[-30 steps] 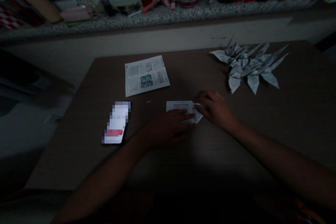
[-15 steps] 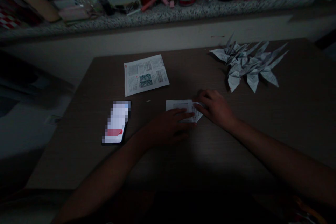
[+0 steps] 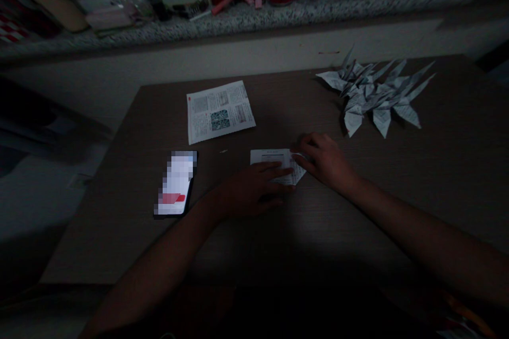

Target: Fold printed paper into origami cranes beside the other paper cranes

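A small piece of printed paper (image 3: 258,155) lies folded on the dark wooden table, with a slanted fold at its right end. My left hand (image 3: 250,188) rests over its lower left part, fingers stretched out and spread on the printed side. At the upper right corner of that paper, my right hand (image 3: 324,156) has its fingers bent, thumb and forefinger closed on the folded edge. Its other fingertips are partly in shadow. The left palm hides some of the paper.
A printed sheet (image 3: 220,111) lies flat beyond my left hand, and a lit phone (image 3: 175,183) sits left of it. Several folded paper pieces with pointed tips (image 3: 377,95) cluster at the table's back right. Bottles and small items line the stone windowsill (image 3: 238,17).
The whole view has shifted slightly. Both hands stay at the folded paper in nearly the same positions.
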The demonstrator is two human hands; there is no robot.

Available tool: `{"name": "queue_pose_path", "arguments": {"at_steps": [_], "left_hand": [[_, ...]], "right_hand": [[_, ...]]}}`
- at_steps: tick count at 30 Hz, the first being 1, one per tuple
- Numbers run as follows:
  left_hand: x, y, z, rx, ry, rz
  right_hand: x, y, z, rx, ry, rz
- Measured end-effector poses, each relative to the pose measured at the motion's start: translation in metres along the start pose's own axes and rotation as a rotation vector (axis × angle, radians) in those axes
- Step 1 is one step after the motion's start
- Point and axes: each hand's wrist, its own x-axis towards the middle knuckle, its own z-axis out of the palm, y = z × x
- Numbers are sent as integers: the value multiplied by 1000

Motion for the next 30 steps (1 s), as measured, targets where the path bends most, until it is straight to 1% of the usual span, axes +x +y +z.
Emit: {"name": "queue_pose_path", "arguments": {"at_steps": [7,12,22,30], "left_hand": [[-1,-4,3,0,30,0],[0,-7,3,-25,32,11],[0,-2,3,23,-7,6],[1,1,1,39,-3,-11]], "right_hand": [[1,0,-1,-2,-1,-8],[1,-2,-1,-16,-21,16],[0,-4,-3,-34,-25,23],[0,-4,-2,-12,-29,15]]}}
